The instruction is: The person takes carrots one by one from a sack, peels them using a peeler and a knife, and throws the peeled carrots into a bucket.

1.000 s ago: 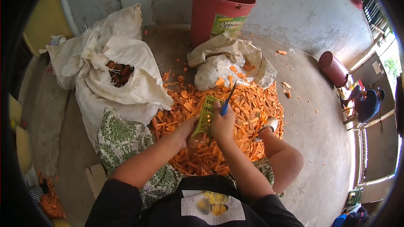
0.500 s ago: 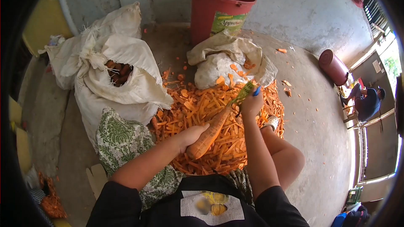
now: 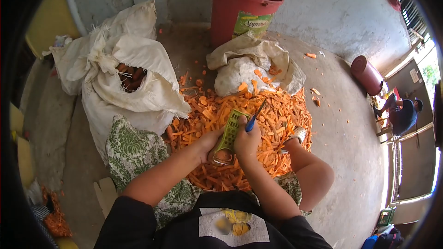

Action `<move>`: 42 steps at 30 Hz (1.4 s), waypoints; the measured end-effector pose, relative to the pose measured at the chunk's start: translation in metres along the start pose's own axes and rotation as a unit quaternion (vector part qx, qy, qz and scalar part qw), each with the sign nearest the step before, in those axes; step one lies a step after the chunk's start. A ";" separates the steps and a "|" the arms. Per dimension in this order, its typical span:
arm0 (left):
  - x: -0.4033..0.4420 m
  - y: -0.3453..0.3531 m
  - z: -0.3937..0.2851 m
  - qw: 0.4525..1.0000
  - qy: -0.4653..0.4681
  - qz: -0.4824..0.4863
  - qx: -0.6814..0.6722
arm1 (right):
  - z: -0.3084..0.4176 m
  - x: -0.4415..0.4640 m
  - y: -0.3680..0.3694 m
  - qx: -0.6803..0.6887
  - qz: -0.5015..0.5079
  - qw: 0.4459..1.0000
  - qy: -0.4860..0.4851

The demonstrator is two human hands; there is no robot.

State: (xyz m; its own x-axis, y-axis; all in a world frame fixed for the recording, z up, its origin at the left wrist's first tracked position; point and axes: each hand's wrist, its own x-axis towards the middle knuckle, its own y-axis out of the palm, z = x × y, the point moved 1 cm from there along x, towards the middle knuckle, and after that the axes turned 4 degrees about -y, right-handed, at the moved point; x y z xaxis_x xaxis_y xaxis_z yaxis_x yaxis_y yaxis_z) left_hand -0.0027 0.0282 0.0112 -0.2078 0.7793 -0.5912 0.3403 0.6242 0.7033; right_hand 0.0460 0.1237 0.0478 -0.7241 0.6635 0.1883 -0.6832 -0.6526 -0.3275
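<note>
My left hand [image 3: 211, 144] is closed around a large orange carrot [image 3: 224, 157], mostly hidden now; its blunt end shows by the lower opening of a yellow-green perforated hand grater [image 3: 229, 131]. My right hand [image 3: 248, 144] grips that grater, laid along the carrot, with its thumb on the upper part. The same hand also keeps a blue-handled knife [image 3: 250, 123], dark blade pointing up and away to the right. Beneath both hands spreads a heap of carrot strips and slices [image 3: 277, 124].
A white sack [image 3: 134, 103] with unpeeled carrots in its mouth stands at left. Another crumpled sack [image 3: 235, 76] lies behind the heap. Farther back is a red bucket [image 3: 224, 23]. A dark red bin [image 3: 367, 76] lies tipped at right, near another person [image 3: 403, 115] seated.
My right hand has come down and inward from the carrot's far end, bringing the grater over the carrot. The carrot has turned more upright in view and is now largely covered.
</note>
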 end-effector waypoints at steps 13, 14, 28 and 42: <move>-0.006 -0.003 0.006 0.984 -0.085 -0.004 0.157 | -0.064 0.116 -0.053 -0.218 -0.228 0.949 -0.023; -0.005 -0.003 0.005 0.985 -0.086 0.013 0.149 | -0.067 0.126 -0.061 -0.199 -0.243 0.949 -0.014; -0.001 -0.005 0.002 0.999 0.001 0.034 -0.025 | -0.005 0.004 0.004 -0.020 -0.020 1.000 0.004; -0.004 -0.002 0.015 0.992 -0.085 0.043 0.081 | -0.056 0.068 -0.021 -0.181 -0.156 0.971 -0.019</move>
State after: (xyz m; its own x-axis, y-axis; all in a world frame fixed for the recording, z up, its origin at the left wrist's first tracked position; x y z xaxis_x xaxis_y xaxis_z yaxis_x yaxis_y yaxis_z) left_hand 0.0108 0.0224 0.0064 -0.0175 0.8003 -0.5994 0.4960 0.5274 0.6898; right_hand 0.0163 0.2035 0.0156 -0.4946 0.7898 0.3628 -0.7973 -0.2461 -0.5511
